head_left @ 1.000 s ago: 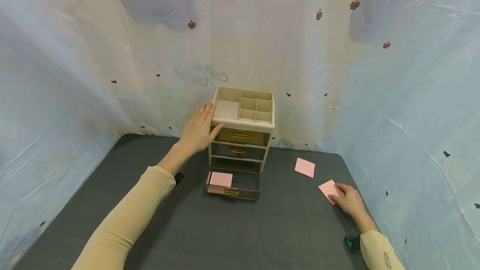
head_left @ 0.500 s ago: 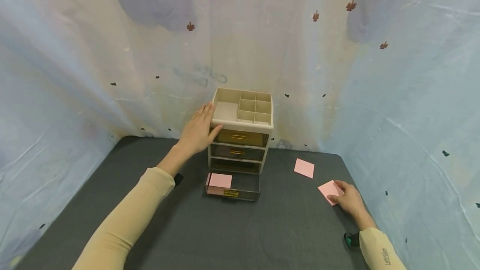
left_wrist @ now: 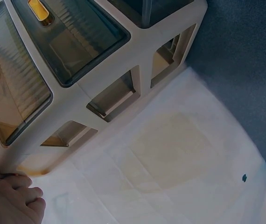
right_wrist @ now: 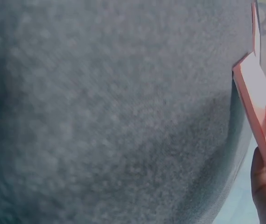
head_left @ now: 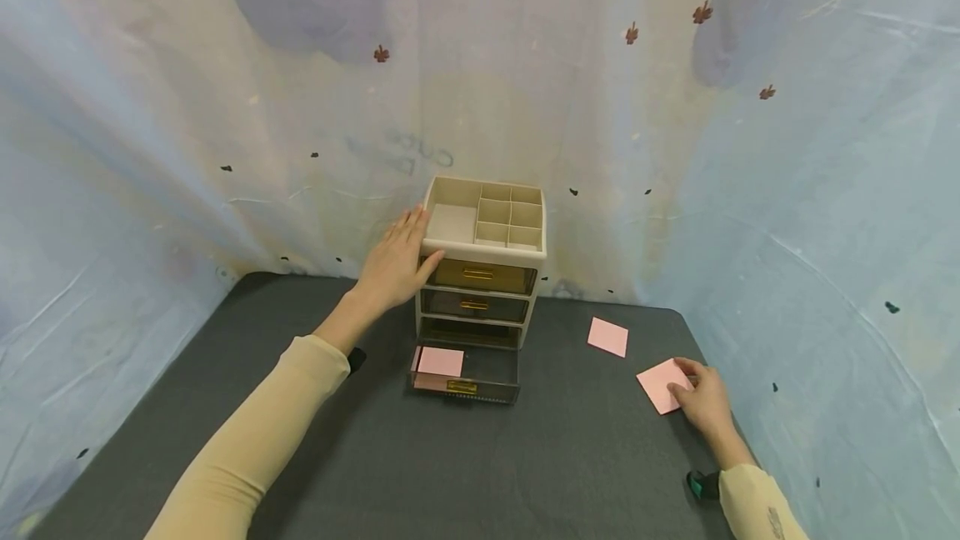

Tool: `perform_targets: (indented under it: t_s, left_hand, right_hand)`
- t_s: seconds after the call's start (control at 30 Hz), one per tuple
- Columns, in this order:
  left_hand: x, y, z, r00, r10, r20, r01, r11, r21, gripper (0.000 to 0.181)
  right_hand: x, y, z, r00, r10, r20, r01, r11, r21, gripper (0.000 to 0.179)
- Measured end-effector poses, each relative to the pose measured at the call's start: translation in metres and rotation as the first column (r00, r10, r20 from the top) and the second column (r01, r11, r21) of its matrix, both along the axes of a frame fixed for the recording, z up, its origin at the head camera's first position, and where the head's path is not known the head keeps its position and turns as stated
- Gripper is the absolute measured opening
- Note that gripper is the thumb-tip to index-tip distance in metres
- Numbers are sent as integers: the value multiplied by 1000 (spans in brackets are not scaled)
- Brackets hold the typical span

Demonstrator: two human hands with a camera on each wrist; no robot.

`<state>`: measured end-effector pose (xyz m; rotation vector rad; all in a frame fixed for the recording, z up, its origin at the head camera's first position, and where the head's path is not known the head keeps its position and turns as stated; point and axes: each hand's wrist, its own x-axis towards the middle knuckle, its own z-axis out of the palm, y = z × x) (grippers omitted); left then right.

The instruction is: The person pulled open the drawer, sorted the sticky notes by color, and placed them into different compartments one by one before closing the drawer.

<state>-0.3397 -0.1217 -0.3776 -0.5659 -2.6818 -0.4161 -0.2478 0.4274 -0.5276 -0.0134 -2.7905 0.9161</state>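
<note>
A cream desktop drawer organizer stands at the back of the table, its bottom drawer pulled out with a pink sticky note pad inside at the left. My left hand rests against the organizer's upper left side, fingers straight, thumb at the front edge; the left wrist view shows that hand at the top corner. At the right, my right hand pinches another pink sticky note pad between thumb and fingers. The right wrist view shows the thickness of this pad.
A further pink sticky note pad lies on the dark table between the organizer and my right hand. Above the drawers is a top tray with several compartments. A patterned curtain hangs closely behind and at both sides.
My right hand has turned slightly and shifted its hold toward the pad's right edge, so more of the pad shows. The left hand, organizer and drawer stay as they were.
</note>
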Motion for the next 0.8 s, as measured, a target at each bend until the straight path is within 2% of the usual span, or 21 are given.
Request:
perform_targets:
  t_s: [0.27, 0.43, 0.8]
  left_hand:
    - [0, 0, 1, 1000, -2, 6, 2, 1000, -1, 81]
    - [0, 0, 1, 1000, -2, 9, 2, 1000, 7, 80]
    - [0, 1, -1, 1000, 8, 4, -8, 1000, 7, 80]
  right_hand:
    - [8, -6, 0, 988, -136, -73, 131, 989, -70, 33]
    - [13, -13, 3, 978, -186, -98, 176, 979, -103, 30]
    - [21, -28, 13, 973, -203, -106, 192, 976, -101, 30]
